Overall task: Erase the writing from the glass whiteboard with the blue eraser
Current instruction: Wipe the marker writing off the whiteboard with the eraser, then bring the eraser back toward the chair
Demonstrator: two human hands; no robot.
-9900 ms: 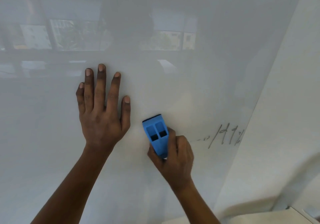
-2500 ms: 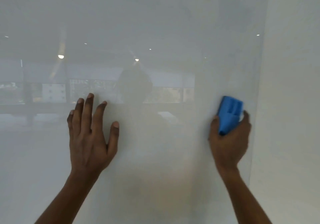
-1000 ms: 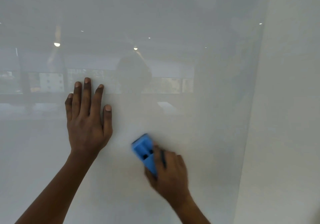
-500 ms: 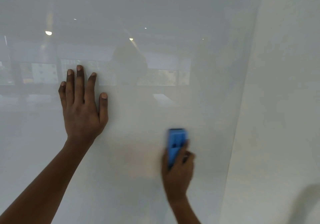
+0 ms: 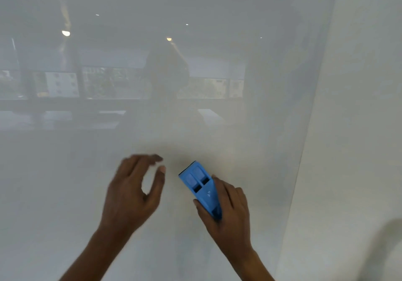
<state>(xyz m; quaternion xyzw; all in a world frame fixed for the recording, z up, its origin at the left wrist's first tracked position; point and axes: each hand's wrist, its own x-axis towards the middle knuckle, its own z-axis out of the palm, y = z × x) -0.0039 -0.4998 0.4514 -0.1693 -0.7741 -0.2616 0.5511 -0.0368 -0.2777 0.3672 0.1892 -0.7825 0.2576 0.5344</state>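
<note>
Your right hand (image 5: pixel 226 211) is wrapped around the lower end of the blue eraser (image 5: pixel 201 188), which sits at about 5 o'clock from the middle of the view, its free end tilted toward 11 o'clock against the glass whiteboard (image 5: pixel 195 84). Your left hand (image 5: pixel 132 193) hangs just beside it at 9 o'clock, fingers loosely curled and spread, gripping nothing; it is blurred, and whether it touches the glass cannot be told. No writing shows on the visible glass, so you seem to be at the closing passes. The next move calls for a check of any corner out of view, then a flat, firmly pressed wipe there if marks remain. The glossy surface mirrors ceiling lights and windows; a plain pale wall (image 5: pixel 359 128) borders it at 3 o'clock.
</note>
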